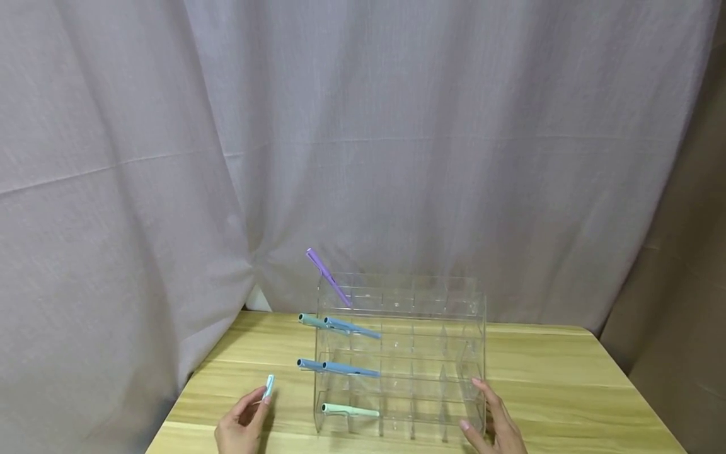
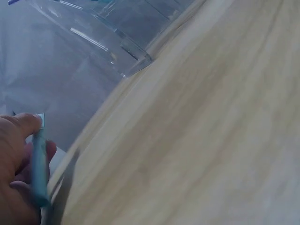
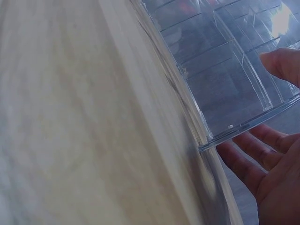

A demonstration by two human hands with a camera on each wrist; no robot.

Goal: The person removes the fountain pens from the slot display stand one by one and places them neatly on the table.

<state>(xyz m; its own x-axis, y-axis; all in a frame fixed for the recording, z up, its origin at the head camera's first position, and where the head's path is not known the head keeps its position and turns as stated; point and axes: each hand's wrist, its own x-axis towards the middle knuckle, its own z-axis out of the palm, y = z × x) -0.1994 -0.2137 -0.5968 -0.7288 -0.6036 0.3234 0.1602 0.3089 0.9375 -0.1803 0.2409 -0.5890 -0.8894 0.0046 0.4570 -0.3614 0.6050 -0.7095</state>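
Note:
My left hand (image 1: 241, 424) pinches a light blue pen (image 2: 39, 171) between thumb and fingers, to the left of a clear acrylic pen rack (image 1: 397, 378). In the left wrist view the pen stands nearly upright, apart from the rack. My right hand (image 1: 496, 422) is at the rack's right side panel, its thumb inside and its other fingers along the outside. Those fingers (image 3: 253, 157) are fairly straight, and the thumb does not visibly press the panel. In the rack's left part lie a light green pen (image 1: 351, 411), several blue ones, a green one (image 1: 311, 320) and a tilted purple one (image 1: 329, 277).
The rack has stepped tiers split by clear dividers and stands on a wood-grain table (image 1: 544, 391). Grey curtains (image 1: 397, 126) hang behind the table and at its left. The table's right edge slants towards a brownish curtain (image 1: 669, 284).

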